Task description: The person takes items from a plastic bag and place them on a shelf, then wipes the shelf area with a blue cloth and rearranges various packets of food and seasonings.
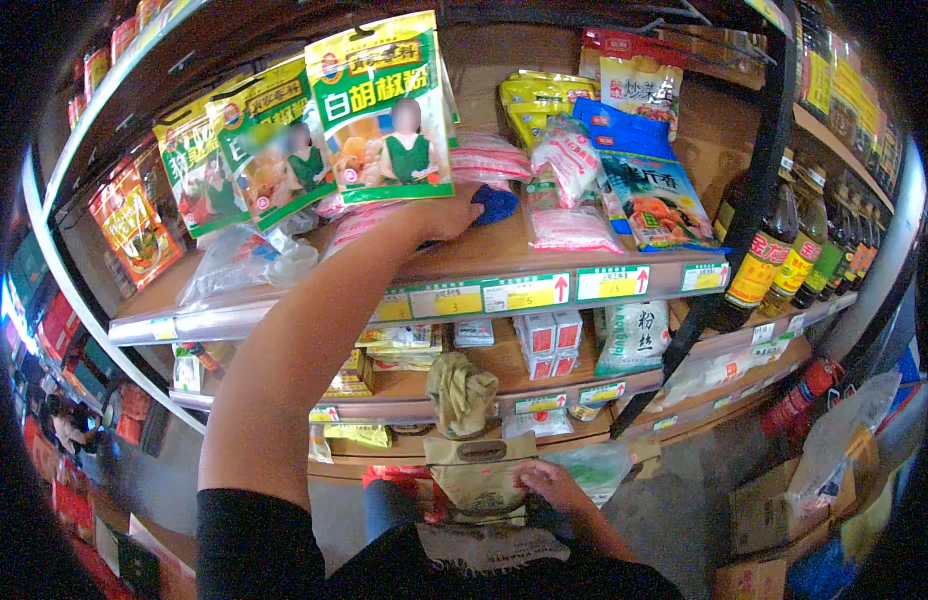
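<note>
My left hand (450,216) reaches across the wooden shelf (464,259), shut on a blue cloth (495,205). Just above it hang green and yellow packets of white pepper powder (381,112). Pink and white plastic packets (490,159) lie behind the hand, and more (572,221) sit to its right. Down by my body, my right hand (554,484) is at the right edge of a beige bag with a cut-out handle (479,465). Whether its bent fingers grip the bag is unclear. A crumpled khaki cloth (461,394) rises above that bag.
A blue seasoning pouch (655,187) leans on the shelf's right side. Price labels (527,292) line its front edge. Past a black upright (764,150) stand bottles (760,255). Boxes (546,341) occupy the shelf below. A fire extinguisher (801,394) and cartons (764,502) are low right.
</note>
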`<state>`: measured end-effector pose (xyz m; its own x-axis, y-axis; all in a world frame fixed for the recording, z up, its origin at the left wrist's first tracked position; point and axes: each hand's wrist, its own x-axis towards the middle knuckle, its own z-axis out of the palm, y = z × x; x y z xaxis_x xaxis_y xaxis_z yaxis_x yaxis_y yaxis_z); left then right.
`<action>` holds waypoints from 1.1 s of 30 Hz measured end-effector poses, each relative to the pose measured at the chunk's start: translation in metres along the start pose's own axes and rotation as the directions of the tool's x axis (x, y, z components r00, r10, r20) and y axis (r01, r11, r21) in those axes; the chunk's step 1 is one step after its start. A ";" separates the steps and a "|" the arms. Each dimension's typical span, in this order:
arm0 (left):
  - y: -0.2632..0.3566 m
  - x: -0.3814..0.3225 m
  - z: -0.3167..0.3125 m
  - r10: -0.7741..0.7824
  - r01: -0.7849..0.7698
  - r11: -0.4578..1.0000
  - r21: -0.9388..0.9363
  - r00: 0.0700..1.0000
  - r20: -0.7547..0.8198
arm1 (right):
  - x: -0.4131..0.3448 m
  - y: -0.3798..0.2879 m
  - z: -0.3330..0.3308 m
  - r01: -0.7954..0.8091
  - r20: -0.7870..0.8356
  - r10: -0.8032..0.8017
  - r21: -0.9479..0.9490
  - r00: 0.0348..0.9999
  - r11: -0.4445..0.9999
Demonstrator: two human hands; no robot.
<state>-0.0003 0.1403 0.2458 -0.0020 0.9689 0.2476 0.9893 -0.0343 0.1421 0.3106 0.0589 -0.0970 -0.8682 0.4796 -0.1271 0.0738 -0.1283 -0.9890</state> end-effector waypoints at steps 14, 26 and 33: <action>0.027 0.001 -0.004 0.104 -0.107 0.993 0.051 0.993 0.052 | -0.019 -0.022 0.040 -0.064 0.070 0.063 0.015 0.996 0.998; 0.022 -0.072 -0.047 0.337 -0.323 0.940 -0.109 0.928 0.156 | -0.039 -0.004 0.031 0.024 0.011 -0.023 -0.125 1.000 0.992; 0.002 -0.116 -0.087 0.245 -0.219 0.962 -0.161 0.955 0.165 | -0.036 0.015 0.025 0.034 -0.010 -0.039 -0.312 0.999 0.949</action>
<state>-0.0107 0.0063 0.3010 0.2644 0.9577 0.1133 0.9289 -0.2845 0.2372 0.3308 0.0181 -0.1053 -0.8655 0.4929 -0.0896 0.1941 0.1651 -0.9670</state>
